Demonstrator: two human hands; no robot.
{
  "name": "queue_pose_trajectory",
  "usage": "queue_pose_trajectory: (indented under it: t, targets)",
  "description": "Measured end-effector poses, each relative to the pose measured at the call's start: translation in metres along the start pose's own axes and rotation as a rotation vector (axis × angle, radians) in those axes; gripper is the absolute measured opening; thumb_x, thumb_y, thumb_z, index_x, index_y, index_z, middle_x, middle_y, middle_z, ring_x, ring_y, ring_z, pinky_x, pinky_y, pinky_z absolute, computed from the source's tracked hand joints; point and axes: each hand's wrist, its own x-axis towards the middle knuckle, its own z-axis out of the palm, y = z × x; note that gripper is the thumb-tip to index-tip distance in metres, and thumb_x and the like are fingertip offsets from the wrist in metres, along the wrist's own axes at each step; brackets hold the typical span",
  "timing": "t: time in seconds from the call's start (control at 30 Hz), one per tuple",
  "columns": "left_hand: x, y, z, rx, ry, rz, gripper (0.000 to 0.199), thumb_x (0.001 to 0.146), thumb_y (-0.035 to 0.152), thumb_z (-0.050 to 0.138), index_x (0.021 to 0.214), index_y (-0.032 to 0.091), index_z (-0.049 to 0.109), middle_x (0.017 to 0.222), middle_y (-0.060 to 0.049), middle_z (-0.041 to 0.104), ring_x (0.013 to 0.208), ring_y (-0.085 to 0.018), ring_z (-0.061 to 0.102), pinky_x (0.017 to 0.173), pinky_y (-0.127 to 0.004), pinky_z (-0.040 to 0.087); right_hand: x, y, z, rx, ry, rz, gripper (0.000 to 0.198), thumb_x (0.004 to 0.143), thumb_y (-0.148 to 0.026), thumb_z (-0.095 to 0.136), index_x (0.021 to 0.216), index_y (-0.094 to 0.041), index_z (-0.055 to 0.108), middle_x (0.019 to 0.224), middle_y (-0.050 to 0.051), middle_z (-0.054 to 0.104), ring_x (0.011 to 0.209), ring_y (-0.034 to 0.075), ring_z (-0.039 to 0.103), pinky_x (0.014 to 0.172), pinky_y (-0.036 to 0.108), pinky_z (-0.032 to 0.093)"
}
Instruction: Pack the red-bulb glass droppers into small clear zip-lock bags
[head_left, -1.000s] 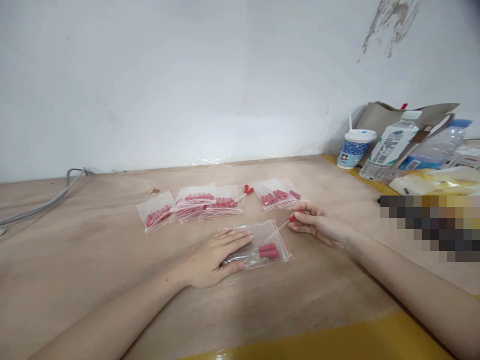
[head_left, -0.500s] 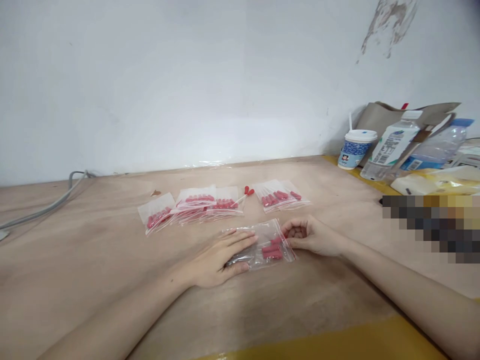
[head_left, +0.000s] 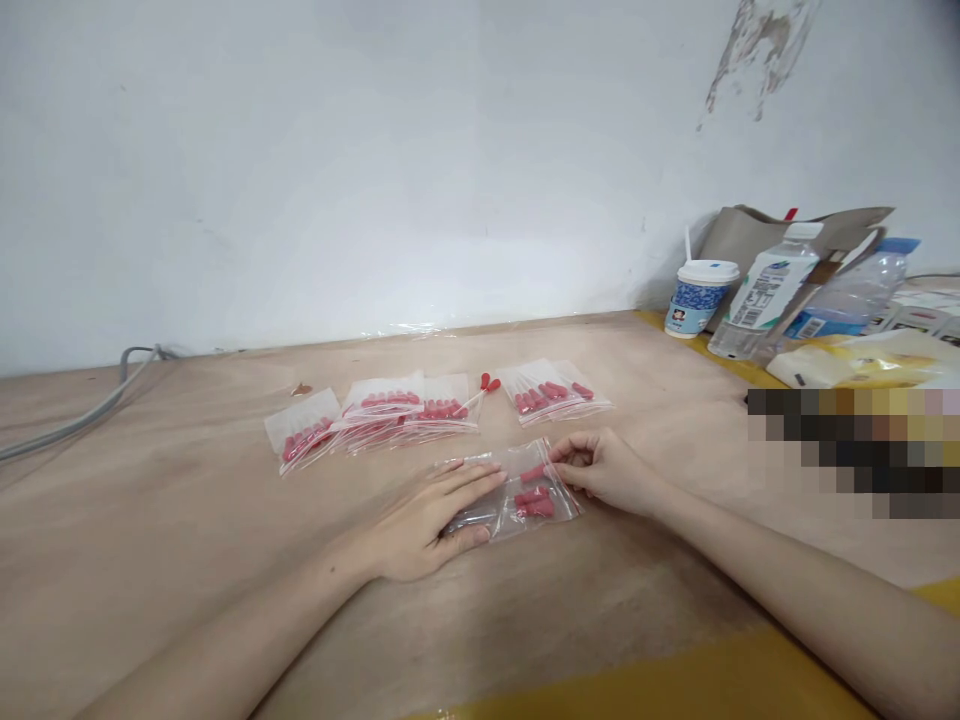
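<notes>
My left hand [head_left: 431,515] lies flat with fingers spread on a clear zip bag [head_left: 501,515], pressing it to the table. Inside the bag are droppers with red rubber bulbs [head_left: 535,502]; their tubes are partly hidden under my left hand. At the bag's zip end, my right hand [head_left: 604,470] pinches the bulb end of another red-bulbed dropper [head_left: 533,473], which lies at the bag's mouth. Farther back, several filled zip bags [head_left: 382,395] overlap, and two loose droppers [head_left: 487,384] lie at their right end. More filled bags [head_left: 551,390] sit to the right.
A grey cable [head_left: 82,425] runs along the left. At the back right stand a paper cup [head_left: 700,298] with a straw, a leaning bottle [head_left: 765,290], a second bottle [head_left: 855,290] and a grey-brown bag [head_left: 739,235]. Yellow tape [head_left: 637,685] crosses the front edge.
My right hand has moved slightly left toward the bag, and the dropper at its fingertips has slid farther in. My left hand stays on the bag. The whole view has shifted a little.
</notes>
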Motion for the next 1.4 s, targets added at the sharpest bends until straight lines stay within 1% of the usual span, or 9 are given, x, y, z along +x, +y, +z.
queue_pose_trajectory:
  t: [0.17,0.27,0.4,0.47,0.63,0.83,1.0,1.23,1.4]
  targets:
    - [0.000,0.000,-0.001,0.007,-0.001,0.009,0.051,0.092,0.037,0.040,0.139,0.026,0.024,0.142,-0.005,0.032,0.130,-0.022,0.030,0.106,-0.044,0.024,-0.002,0.000,-0.001,0.036,-0.149,0.035,0.032,0.067,-0.047,0.061,0.078,-0.017,0.059,0.042,-0.007,0.047,0.034,0.006,0.038,0.036,0.020,0.030]
    - [0.000,0.000,0.000,0.001,-0.003,0.021,0.050,0.092,0.037,0.040,0.138,0.027,0.026,0.142,-0.005,0.032,0.130,-0.022,0.029,0.106,-0.044,0.024,0.003,0.002,-0.010,0.006,-0.076,0.027,0.032,0.069,-0.045,0.060,0.084,-0.017,0.056,0.043,-0.008,0.046,0.032,0.006,0.037,0.034,0.020,0.029]
    - [-0.001,0.001,0.001,-0.043,0.044,0.021,0.046,0.091,0.034,0.043,0.135,0.026,0.034,0.142,-0.006,0.031,0.130,-0.023,0.029,0.105,-0.043,0.028,0.025,-0.001,-0.026,-0.200,0.179,-0.208,0.021,0.070,-0.035,0.060,0.078,-0.016,0.058,0.058,-0.002,0.055,0.046,0.009,0.046,0.044,0.022,0.035]
    - [-0.001,0.001,0.001,-0.056,0.077,0.015,0.042,0.090,0.033,0.044,0.131,0.023,0.041,0.141,-0.007,0.032,0.129,-0.024,0.030,0.105,-0.043,0.029,0.043,-0.006,-0.028,-0.393,0.227,-0.363,0.016,0.073,-0.030,0.058,0.075,-0.015,0.062,0.063,0.001,0.058,0.054,0.011,0.049,0.051,0.024,0.037]
    - [-0.004,0.001,0.002,-0.083,0.197,0.044,0.032,0.091,0.026,0.042,0.120,0.019,0.053,0.130,-0.009,0.046,0.124,-0.023,0.038,0.103,-0.041,0.033,0.100,-0.023,-0.011,-0.768,0.159,-0.622,0.021,0.074,-0.012,0.052,0.088,-0.014,0.068,0.082,0.007,0.061,0.075,0.015,0.055,0.073,0.027,0.041]
    - [-0.004,0.000,0.005,-0.097,0.235,0.055,0.031,0.087,0.027,0.049,0.115,0.018,0.056,0.120,-0.010,0.054,0.112,-0.022,0.048,0.096,-0.038,0.039,0.141,-0.028,0.013,-0.955,0.008,-0.707,0.033,0.070,-0.008,0.054,0.100,-0.012,0.067,0.094,0.011,0.059,0.092,0.021,0.052,0.085,0.031,0.039]
    - [-0.002,0.002,0.004,-0.153,0.194,0.053,0.033,0.087,0.027,0.048,0.119,0.019,0.054,0.121,-0.010,0.053,0.111,-0.021,0.050,0.095,-0.036,0.041,0.137,-0.024,0.012,-0.978,-0.011,-0.718,0.035,0.073,-0.012,0.054,0.107,-0.013,0.064,0.098,0.011,0.058,0.093,0.021,0.051,0.086,0.032,0.038]
    - [-0.002,0.002,0.003,-0.161,0.140,0.029,0.036,0.089,0.026,0.046,0.124,0.020,0.048,0.124,-0.008,0.053,0.113,-0.020,0.049,0.098,-0.036,0.039,0.137,-0.029,0.018,-1.073,0.029,-0.743,0.017,0.078,-0.016,0.051,0.084,-0.014,0.067,0.093,0.011,0.060,0.092,0.022,0.049,0.083,0.033,0.036]
    - [-0.002,0.001,0.003,-0.178,0.121,0.023,0.039,0.090,0.027,0.045,0.127,0.018,0.045,0.126,-0.008,0.051,0.116,-0.019,0.047,0.099,-0.035,0.038,0.101,-0.038,-0.012,-1.005,0.175,-0.777,0.023,0.087,-0.020,0.039,0.094,-0.014,0.060,0.090,0.010,0.063,0.085,0.020,0.053,0.079,0.032,0.038]
